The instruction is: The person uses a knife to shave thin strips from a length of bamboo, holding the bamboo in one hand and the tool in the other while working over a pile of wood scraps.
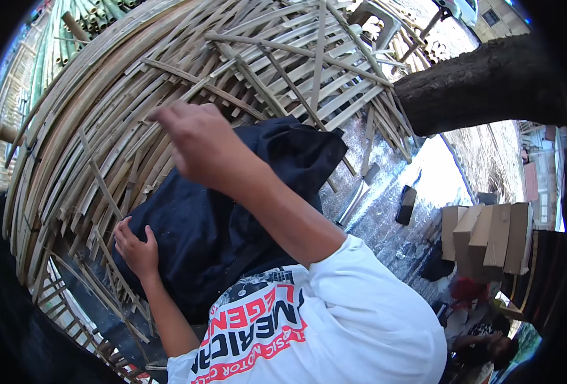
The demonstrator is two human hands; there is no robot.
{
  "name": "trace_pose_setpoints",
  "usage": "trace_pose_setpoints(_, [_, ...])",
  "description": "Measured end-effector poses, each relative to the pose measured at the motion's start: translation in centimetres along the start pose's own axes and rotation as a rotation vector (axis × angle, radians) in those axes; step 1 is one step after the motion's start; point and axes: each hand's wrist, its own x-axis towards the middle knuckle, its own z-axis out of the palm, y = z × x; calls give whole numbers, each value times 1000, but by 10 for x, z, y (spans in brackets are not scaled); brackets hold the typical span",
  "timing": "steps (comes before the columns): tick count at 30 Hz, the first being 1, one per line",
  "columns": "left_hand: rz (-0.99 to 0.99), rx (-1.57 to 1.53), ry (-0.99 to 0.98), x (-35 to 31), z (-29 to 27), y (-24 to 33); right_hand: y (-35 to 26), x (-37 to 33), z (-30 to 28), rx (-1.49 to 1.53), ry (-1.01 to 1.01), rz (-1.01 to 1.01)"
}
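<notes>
My left hand (pixel 137 248) lies with its fingers apart on the left edge of a dark navy cloth (pixel 194 237) draped over my lap, beside thin bamboo strips. Over the cloth's far side, my right hand (pixel 197 141) is raised above a large pile of split bamboo strips (pixel 97 128). Its fingers are drawn together and slightly blurred; whether something small is between them is unclear. Right of the cloth, a long-bladed knife (pixel 358 192) rests on a silvery sheet (pixel 386 237). A small black block (pixel 406 205) lies near the knife.
Crossed bamboo slats (pixel 322 57) spread at the far side. A thick tree trunk (pixel 482 86) juts in from the right. Folded cardboard (pixel 488 237) stands at the right, with another person (pixel 482 345) below it. Green bamboo poles (pixel 59 38) lie at the far left.
</notes>
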Motion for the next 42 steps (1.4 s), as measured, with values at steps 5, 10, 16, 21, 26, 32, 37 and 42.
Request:
trace_pose_setpoints(5, [190,56,18,-22,24,2,-151,51,55,156,-416,-346])
trace_pose_setpoints(10, [-68,-7,-46,-8,-19,9,-326,55,104,241,-686,-1196])
trace_pose_setpoints(16, [97,-105,-48,21,12,27,-255,33,83,371,-1235,-767])
trace_pose_setpoints(21, [-1,-124,-5,6,1,-12,-118,-24,41,1184,-1648,-396])
trace_pose_setpoints(26, [16,-101,-62,7,-5,-2,-80,-79,-48,1523,-1696,-31])
trace_pose_setpoints(32, [-13,-75,-70,6,11,6,-66,-88,-46,1973,-537,293])
trace_pose_setpoints(37, [27,38,-52,5,32,-11,-97,-71,-25,2198,-489,236])
trace_pose_setpoints(42, [104,-125,-84,24,11,-4,-113,-55,-25,2095,-438,304])
